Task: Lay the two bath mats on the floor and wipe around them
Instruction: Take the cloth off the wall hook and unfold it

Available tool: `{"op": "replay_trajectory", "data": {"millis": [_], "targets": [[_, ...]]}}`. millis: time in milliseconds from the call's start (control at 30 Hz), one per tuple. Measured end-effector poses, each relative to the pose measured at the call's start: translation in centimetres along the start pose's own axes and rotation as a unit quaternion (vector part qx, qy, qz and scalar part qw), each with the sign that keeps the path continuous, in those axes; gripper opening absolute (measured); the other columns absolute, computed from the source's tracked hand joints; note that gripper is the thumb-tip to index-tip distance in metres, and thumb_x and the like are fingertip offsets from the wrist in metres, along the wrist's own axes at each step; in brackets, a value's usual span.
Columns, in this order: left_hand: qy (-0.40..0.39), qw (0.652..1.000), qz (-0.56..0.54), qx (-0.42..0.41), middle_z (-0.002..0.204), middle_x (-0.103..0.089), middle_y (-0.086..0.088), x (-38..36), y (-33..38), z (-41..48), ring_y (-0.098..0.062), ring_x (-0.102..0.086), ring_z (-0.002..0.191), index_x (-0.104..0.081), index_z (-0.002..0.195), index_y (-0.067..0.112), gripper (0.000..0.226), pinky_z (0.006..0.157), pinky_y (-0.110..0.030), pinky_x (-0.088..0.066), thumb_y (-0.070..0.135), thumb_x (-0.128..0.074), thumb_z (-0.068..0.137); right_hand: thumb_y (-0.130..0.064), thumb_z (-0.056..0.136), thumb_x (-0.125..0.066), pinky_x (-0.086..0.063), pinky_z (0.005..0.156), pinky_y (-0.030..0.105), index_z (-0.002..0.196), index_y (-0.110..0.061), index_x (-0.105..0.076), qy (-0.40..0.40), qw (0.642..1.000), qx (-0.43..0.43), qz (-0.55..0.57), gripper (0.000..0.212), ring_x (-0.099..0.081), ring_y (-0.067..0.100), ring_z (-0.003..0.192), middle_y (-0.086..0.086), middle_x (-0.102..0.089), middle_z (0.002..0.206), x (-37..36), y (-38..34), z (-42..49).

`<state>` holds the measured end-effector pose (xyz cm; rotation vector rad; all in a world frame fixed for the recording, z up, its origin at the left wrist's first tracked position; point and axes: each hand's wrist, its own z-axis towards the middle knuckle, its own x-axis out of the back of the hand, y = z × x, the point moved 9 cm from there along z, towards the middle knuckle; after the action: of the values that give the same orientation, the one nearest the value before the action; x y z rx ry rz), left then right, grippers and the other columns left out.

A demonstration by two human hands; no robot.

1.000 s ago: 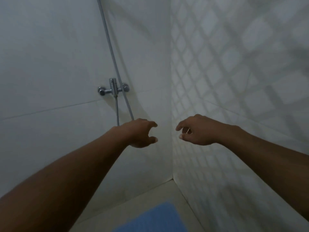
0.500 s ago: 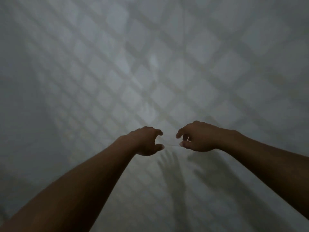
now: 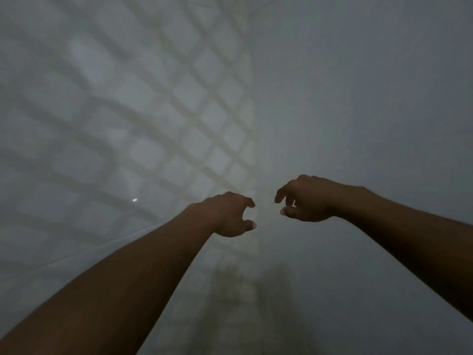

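Your left hand (image 3: 227,216) and right hand (image 3: 304,201) hang side by side at arm's length, near each other but not touching, thumbs and forefingers loosely hooked and gripping nothing that shows; a faint arc between them may be a thread, too thin to tell. Behind them is a pale tiled wall (image 3: 128,111) crossed by a blurred lattice of light and shade, with one small bright glint (image 3: 135,200) left of your left wrist and the dim shadow of your hands (image 3: 230,290) below. The two bath mats are out of view, and so is the floor. Expect a mat to be soft, floppy and fairly light, so I would pinch it by two corners of one short edge and let it hang before lowering it. No brand, label or writing can be read.
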<state>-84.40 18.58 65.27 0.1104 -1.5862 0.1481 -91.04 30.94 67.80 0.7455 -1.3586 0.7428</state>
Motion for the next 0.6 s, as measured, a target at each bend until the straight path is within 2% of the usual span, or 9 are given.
{"op": "replay_trajectory", "data": {"millis": [167, 333, 600], "targets": [[0.03, 0.989, -0.002, -0.147, 0.16, -0.038, -0.002, 3.1, 16.2, 2.4, -0.025, -0.038, 0.145, -0.033, 0.157, 0.031, 0.066, 0.113, -0.045, -0.036, 0.055, -0.054, 0.099, -0.049, 0.094, -0.056, -0.049, 0.099, 0.043, 0.133, -0.036, -0.055, 0.008, 0.99, -0.139, -0.032, 0.04, -0.058, 0.019, 0.113, -0.006, -0.066, 0.12, 3.5, 9.8, -13.2], [0.05, 0.959, -0.017, -0.28, 0.16, -0.038, -0.001, 5.4, 32.7, 1.1, -0.024, -0.038, 0.145, -0.033, 0.156, 0.032, 0.066, 0.114, -0.046, -0.036, 0.055, -0.054, 0.099, -0.048, 0.094, -0.057, -0.05, 0.098, 0.042, 0.13, -0.036, -0.057, 0.022, 0.961, -0.272, -0.054, 0.038, -0.059, 0.018, 0.112, -0.007, -0.067, 0.119, 7.1, 18.2, -27.7], [0.093, 0.91, -0.051, -0.4, 0.152, -0.049, 0.0, 8.0, 52.5, -3.9, -0.023, -0.048, 0.136, -0.041, 0.151, 0.032, 0.06, 0.109, -0.046, -0.044, 0.054, -0.055, 0.098, -0.044, 0.094, -0.059, -0.055, 0.087, 0.036, 0.123, -0.031, -0.064, 0.082, 0.926, -0.354, -0.1, 0.032, -0.064, 0.01, 0.093, -0.011, -0.071, 0.108, 11.9, 23.5, -46.7]]}}
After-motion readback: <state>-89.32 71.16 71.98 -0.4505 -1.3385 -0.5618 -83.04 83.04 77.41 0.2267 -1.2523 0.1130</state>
